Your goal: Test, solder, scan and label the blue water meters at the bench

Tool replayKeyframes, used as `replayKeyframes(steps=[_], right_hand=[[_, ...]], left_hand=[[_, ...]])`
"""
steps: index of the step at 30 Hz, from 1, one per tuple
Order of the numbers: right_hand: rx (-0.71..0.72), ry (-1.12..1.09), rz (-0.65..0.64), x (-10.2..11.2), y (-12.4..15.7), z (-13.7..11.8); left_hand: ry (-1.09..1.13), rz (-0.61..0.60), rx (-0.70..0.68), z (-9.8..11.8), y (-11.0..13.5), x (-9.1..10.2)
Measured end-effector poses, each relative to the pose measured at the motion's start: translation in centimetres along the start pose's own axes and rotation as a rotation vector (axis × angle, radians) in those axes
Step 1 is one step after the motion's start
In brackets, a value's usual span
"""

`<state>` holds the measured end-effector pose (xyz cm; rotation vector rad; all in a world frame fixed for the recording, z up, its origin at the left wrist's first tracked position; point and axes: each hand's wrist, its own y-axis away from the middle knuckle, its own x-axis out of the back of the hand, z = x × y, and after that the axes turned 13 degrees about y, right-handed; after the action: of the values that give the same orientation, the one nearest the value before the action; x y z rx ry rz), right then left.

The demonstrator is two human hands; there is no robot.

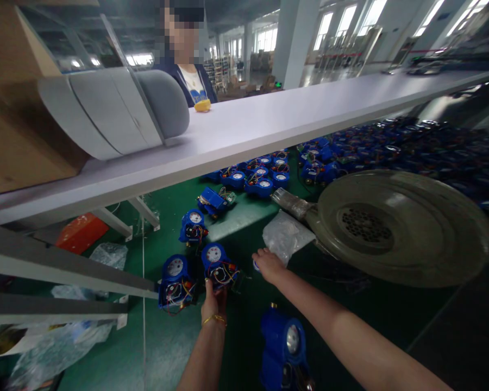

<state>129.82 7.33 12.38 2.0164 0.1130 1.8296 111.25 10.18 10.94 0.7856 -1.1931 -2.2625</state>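
Note:
My left hand (214,304), thumb on top, grips the near end of a blue water meter (214,254) with a white dial and loose coloured wires. Close on its left stands another such water meter (175,267). My right hand (270,266) is low over the green floor, its fingers curled on a small round white-and-blue piece (256,265) that is mostly hidden. Just beyond that hand lies a clear plastic bag (286,237). Nearer to me, between my forearms, sits one more blue meter (284,347).
A white shelf (269,117) crosses above, bearing a grey-white roll (114,111) and a cardboard box (20,130). At right is a large round greenish base (415,228). Many blue meters (375,144) fill the floor behind. A person (193,81) is beyond the shelf.

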Motion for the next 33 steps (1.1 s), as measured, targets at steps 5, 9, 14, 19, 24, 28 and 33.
replayKeyframes(steps=[5,9,14,19,24,28,33], right_hand=[[0.043,-0.029,-0.066,-1.8,6.9,2.3],[-0.178,-0.085,-0.065,-3.3,13.1,5.2],[-0.368,-0.347,-0.098,-6.5,19.2,1.3],[-0.51,-0.32,-0.264,-6.5,18.2,-5.8],[-0.448,-0.148,-0.085,-3.8,14.7,-8.3],[-0.487,-0.026,0.012,-2.2,11.1,-7.7],[-0.51,0.035,0.057,-0.3,6.4,-4.2]], left_hand=[[-0.004,-0.006,-0.004,-0.1,-0.1,-0.1],[-0.007,0.0,0.003,-0.3,-0.4,-0.1],[-0.01,-0.012,0.001,-0.3,-0.5,0.2],[-0.013,-0.019,0.016,-0.1,-0.5,0.4],[-0.024,-0.025,0.013,0.0,-0.8,0.6],[-0.036,-0.031,0.023,-0.1,-0.9,0.8],[-0.029,-0.025,0.028,-0.1,-1.2,1.1]])
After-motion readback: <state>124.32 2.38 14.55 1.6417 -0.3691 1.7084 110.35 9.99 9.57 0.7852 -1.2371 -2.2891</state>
